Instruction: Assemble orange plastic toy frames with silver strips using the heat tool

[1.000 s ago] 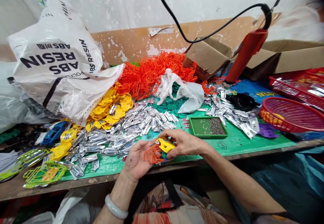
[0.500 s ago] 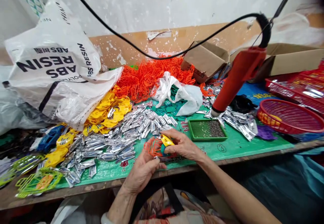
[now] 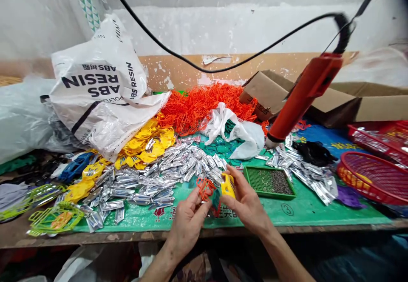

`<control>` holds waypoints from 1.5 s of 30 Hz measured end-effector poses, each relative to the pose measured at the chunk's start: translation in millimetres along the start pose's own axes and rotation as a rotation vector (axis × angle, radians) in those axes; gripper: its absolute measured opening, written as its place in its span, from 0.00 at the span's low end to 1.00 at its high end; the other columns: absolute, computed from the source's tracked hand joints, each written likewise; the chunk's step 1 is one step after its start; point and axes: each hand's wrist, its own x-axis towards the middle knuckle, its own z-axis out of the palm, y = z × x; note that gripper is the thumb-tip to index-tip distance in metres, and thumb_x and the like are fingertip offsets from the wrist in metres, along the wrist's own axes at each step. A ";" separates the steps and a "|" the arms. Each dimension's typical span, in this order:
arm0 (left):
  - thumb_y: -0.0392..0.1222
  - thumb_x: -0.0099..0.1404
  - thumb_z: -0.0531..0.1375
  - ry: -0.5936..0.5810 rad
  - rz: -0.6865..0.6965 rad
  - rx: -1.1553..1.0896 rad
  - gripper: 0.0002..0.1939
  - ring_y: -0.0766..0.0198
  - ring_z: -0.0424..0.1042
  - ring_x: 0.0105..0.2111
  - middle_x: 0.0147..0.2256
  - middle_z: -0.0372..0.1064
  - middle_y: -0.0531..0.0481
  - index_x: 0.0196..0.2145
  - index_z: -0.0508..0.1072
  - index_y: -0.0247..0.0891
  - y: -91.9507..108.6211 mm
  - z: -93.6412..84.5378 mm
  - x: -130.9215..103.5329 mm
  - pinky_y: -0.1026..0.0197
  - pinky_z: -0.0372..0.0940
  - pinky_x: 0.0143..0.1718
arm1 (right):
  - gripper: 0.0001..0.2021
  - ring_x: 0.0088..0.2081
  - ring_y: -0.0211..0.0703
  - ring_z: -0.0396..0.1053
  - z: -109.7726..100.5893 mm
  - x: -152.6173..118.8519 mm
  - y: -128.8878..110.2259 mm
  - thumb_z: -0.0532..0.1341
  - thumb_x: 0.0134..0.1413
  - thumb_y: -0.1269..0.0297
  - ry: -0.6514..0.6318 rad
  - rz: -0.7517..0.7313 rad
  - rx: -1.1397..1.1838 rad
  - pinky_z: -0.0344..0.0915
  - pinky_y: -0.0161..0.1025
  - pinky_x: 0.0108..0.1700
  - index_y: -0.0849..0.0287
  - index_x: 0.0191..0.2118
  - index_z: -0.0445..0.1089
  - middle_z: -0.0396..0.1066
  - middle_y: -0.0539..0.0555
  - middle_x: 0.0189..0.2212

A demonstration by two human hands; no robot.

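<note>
Crinkled white ABS-resin sack [image 3: 95, 90] | wiry orange plastic heap [image 3: 204, 105] | my right hand [image 3: 250, 207], half-curled, pinching smooth yellow plastic piece [image 3: 228, 186] above glossy green sheet [image 3: 309, 205] | my left hand [image 3: 187, 222], nearly closed, gripping orange openwork frame [image 3: 205, 188]

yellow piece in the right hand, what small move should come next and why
Probably bring the yellow piece in the right hand over onto the dark green piece by the left hand: the two parts already sit close together, and both hands grip at their fingertips.
</note>
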 end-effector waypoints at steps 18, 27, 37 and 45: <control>0.33 0.73 0.43 0.230 0.879 1.016 0.22 0.56 0.77 0.35 0.50 0.77 0.43 0.51 0.75 0.28 27.3 30.0 -4.7 0.57 0.71 0.31 | 0.41 0.62 0.41 0.64 19.8 -37.3 -5.4 0.76 0.39 0.66 0.083 -0.293 0.475 0.62 0.34 0.61 0.39 0.60 0.63 0.68 0.47 0.59; 0.34 0.74 0.41 0.197 0.831 1.015 0.24 0.58 0.75 0.34 0.52 0.76 0.45 0.51 0.75 0.30 25.5 32.4 -6.4 0.58 0.69 0.32 | 0.40 0.63 0.44 0.64 18.0 -37.8 -1.7 0.75 0.40 0.70 0.108 -0.249 0.385 0.63 0.37 0.60 0.38 0.60 0.63 0.66 0.48 0.61; 0.31 0.72 0.42 0.134 0.776 1.043 0.23 0.58 0.74 0.31 0.52 0.76 0.43 0.53 0.73 0.29 23.2 31.3 -5.4 0.58 0.69 0.28 | 0.36 0.61 0.55 0.64 12.2 -32.7 -2.2 0.75 0.39 0.60 0.071 -0.234 0.190 0.62 0.53 0.62 0.35 0.57 0.67 0.61 0.53 0.61; 0.30 0.64 0.51 0.049 0.706 0.885 0.23 0.53 0.76 0.38 0.52 0.75 0.39 0.57 0.68 0.26 19.5 30.6 -7.9 0.54 0.72 0.36 | 0.38 0.61 0.49 0.61 13.1 -34.3 3.7 0.75 0.39 0.58 0.074 -0.180 0.127 0.63 0.43 0.60 0.33 0.59 0.64 0.58 0.50 0.59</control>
